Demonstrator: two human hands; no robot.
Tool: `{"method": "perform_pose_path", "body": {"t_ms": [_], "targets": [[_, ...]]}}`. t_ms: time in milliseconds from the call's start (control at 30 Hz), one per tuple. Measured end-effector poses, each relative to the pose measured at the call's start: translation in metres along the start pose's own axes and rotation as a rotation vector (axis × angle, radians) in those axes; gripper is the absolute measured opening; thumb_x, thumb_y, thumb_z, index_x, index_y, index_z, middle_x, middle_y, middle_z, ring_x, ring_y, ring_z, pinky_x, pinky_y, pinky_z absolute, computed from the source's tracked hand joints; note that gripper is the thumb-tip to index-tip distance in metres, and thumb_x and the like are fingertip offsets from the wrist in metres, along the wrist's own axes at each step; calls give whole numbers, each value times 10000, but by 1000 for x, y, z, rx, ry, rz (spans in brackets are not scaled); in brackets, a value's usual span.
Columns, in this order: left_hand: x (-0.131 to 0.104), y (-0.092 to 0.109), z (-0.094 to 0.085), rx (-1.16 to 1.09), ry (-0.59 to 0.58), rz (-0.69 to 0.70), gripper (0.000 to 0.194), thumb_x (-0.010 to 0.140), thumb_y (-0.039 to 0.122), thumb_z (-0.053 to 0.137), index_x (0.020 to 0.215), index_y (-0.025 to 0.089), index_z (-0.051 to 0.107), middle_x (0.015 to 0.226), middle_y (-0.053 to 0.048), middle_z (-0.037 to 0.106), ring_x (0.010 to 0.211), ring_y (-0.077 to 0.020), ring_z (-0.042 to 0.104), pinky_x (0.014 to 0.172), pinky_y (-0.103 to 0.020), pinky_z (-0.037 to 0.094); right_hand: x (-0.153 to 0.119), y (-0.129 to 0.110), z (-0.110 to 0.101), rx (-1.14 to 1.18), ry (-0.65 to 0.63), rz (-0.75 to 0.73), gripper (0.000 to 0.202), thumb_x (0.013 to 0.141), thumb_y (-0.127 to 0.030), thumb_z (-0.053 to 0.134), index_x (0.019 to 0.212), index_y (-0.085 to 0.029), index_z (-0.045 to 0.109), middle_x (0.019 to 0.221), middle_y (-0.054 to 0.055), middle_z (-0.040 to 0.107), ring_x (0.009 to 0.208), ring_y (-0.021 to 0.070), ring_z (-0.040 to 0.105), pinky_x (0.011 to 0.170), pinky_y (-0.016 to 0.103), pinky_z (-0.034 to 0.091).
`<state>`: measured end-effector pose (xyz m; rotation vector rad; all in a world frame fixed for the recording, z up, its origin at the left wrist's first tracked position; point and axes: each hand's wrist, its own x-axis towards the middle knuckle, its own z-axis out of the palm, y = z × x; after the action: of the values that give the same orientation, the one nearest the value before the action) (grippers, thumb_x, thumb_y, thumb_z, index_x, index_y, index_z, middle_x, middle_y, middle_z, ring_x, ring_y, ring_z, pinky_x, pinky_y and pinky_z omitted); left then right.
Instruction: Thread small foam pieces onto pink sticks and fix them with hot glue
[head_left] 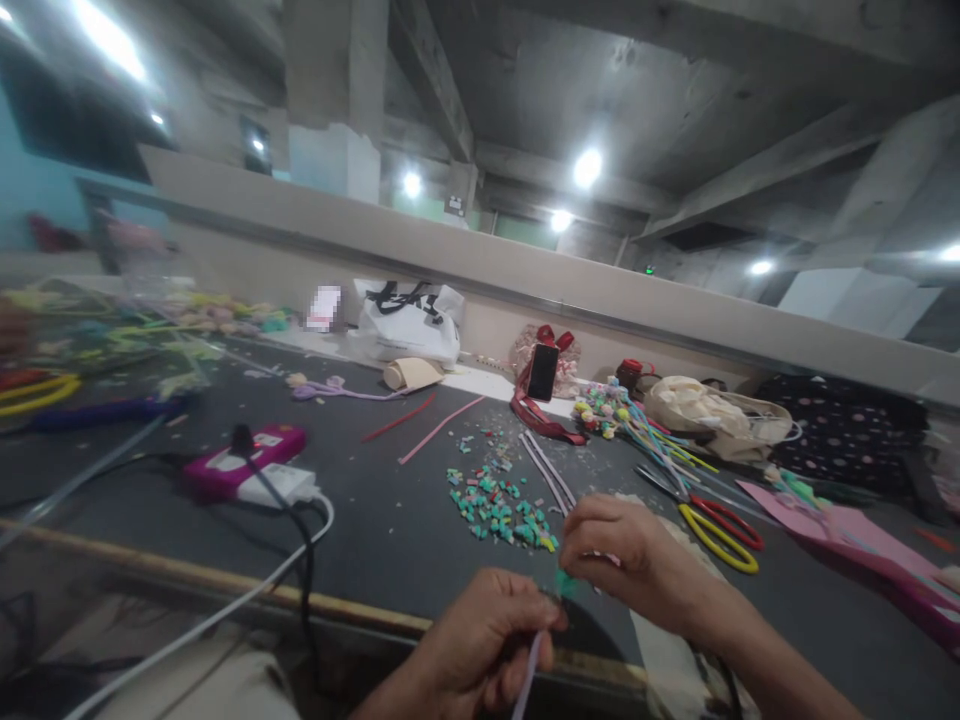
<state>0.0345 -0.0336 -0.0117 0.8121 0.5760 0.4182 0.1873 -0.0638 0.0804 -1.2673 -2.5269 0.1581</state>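
While the pale stem (527, 672) is pinched by the left hand (480, 640), the green bead (565, 585), pinched by the right hand (630, 560), is best kept aligned.

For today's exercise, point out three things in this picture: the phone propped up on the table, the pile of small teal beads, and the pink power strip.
Phone (542, 372), head view: middle of its dark screen.
Pile of teal beads (501, 505), head view: centre of the heap.
Pink power strip (244, 462), head view: its top face.
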Motion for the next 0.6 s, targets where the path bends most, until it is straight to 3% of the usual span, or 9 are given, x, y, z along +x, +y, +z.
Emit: {"method": "perform_pose_path", "body": {"t_ms": [133, 600], "targets": [[0, 1, 1, 33, 9, 6, 193, 561, 239, 560, 442, 87, 547, 265, 33, 454, 169, -23, 313, 194, -110, 170, 2, 0, -1, -53, -35, -60, 177, 808, -215, 433, 703, -179, 571, 738, 5, 576, 704, 98, 497, 659, 216, 349], [0, -1, -1, -28, -24, 41, 143, 586, 208, 543, 570, 72, 582, 333, 18, 511, 183, -15, 326, 210, -103, 195, 1, 2, 1, -96, -25, -56, 150, 796, -195, 451, 698, -170, 563, 721, 8, 573, 687, 106, 464, 649, 234, 336]]}}
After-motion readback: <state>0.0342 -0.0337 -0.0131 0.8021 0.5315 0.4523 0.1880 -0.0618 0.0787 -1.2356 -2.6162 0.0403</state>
